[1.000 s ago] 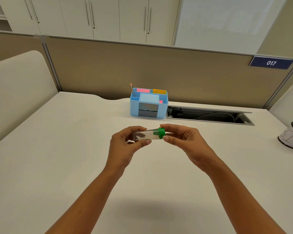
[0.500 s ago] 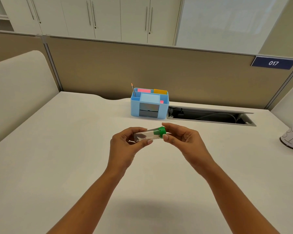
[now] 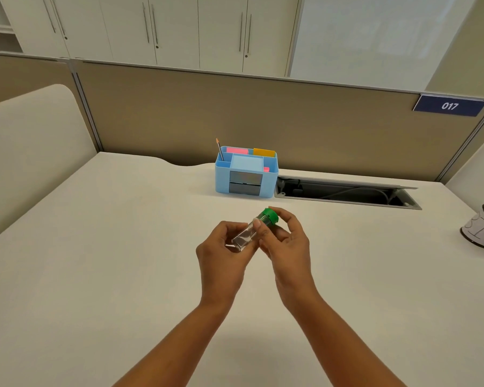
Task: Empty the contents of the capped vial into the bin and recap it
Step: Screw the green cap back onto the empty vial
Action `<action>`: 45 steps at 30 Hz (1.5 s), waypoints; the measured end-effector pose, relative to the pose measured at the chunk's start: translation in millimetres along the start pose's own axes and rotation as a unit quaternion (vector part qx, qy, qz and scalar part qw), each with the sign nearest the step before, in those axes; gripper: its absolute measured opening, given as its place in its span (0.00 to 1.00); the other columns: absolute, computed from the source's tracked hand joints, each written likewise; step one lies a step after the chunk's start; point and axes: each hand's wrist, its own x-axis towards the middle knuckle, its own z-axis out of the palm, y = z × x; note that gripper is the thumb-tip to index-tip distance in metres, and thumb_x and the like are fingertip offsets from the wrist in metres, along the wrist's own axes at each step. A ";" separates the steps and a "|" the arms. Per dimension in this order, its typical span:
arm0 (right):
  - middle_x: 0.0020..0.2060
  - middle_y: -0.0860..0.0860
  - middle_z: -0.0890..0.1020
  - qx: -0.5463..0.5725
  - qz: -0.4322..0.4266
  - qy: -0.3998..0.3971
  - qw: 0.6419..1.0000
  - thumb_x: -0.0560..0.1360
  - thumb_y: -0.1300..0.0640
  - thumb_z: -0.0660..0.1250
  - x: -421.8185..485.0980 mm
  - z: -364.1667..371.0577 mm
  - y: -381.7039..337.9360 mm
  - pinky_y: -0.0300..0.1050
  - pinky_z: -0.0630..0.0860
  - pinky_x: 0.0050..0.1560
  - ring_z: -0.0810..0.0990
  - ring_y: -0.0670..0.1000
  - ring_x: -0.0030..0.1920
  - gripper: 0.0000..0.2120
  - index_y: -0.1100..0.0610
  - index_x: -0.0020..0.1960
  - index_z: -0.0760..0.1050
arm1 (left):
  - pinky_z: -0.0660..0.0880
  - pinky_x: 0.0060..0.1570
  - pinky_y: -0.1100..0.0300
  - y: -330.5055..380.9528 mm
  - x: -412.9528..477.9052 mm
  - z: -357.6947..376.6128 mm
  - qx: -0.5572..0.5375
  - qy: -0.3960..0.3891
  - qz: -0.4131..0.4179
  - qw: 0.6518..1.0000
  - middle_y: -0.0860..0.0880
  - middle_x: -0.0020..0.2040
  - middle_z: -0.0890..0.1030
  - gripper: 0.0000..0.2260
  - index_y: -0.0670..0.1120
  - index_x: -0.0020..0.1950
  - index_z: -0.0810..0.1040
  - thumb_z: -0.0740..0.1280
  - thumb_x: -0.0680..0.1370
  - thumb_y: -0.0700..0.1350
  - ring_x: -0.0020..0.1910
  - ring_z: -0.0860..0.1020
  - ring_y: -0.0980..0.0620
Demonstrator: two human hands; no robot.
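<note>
A clear glass vial (image 3: 245, 236) with a green cap (image 3: 270, 217) is held above the middle of the white desk (image 3: 109, 261), tilted with its cap end up and away. My left hand (image 3: 224, 254) grips the vial's lower body. The fingers of my right hand (image 3: 287, 247) close around the green cap and the vial's neck. The cap sits on the vial. A small dark-rimmed bin (image 3: 483, 226) with a white paper wrap stands at the far right edge of the desk, well away from both hands.
A light blue desk organiser (image 3: 246, 174) with sticky notes and a pencil stands behind the hands. To its right lies an open cable tray slot (image 3: 344, 192) in the desk. Beige partition walls close off the back and the left.
The vial has swung from lying nearly level to tilted, with the cap end raised. Both hands have moved closer together and my right hand has turned on the cap.
</note>
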 end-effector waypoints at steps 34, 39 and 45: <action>0.51 0.52 0.82 0.012 0.004 0.019 1.000 0.69 0.58 0.70 6.3 -1.4 -4.6 0.37 0.79 0.45 0.81 0.52 0.52 0.13 0.45 0.50 0.74 | 0.80 0.36 0.65 0.0 -4.1 6.4 -0.039 0.010 -0.049 0.998 0.60 0.37 0.81 0.11 0.57 0.39 0.76 0.75 0.66 0.44 0.35 0.82 0.57; 0.55 0.49 0.78 -0.053 -0.001 -0.011 0.999 0.70 0.54 0.69 10.4 -5.2 -0.7 0.37 0.75 0.50 0.77 0.50 0.56 0.18 0.46 0.59 0.71 | 0.75 0.28 0.71 4.7 4.4 4.6 -0.123 -0.024 -0.161 0.979 0.51 0.36 0.83 0.04 0.49 0.42 0.80 0.72 0.70 0.44 0.32 0.83 0.57; 0.68 0.46 0.64 -0.244 -0.068 -0.113 0.961 0.68 0.52 0.72 17.5 -16.2 0.4 0.24 0.71 0.45 0.66 0.43 0.63 0.32 0.46 0.68 0.62 | 0.74 0.33 0.65 5.4 16.0 -5.2 -0.168 -0.108 -0.327 0.924 0.51 0.37 0.85 0.07 0.50 0.41 0.80 0.68 0.72 0.53 0.37 0.82 0.56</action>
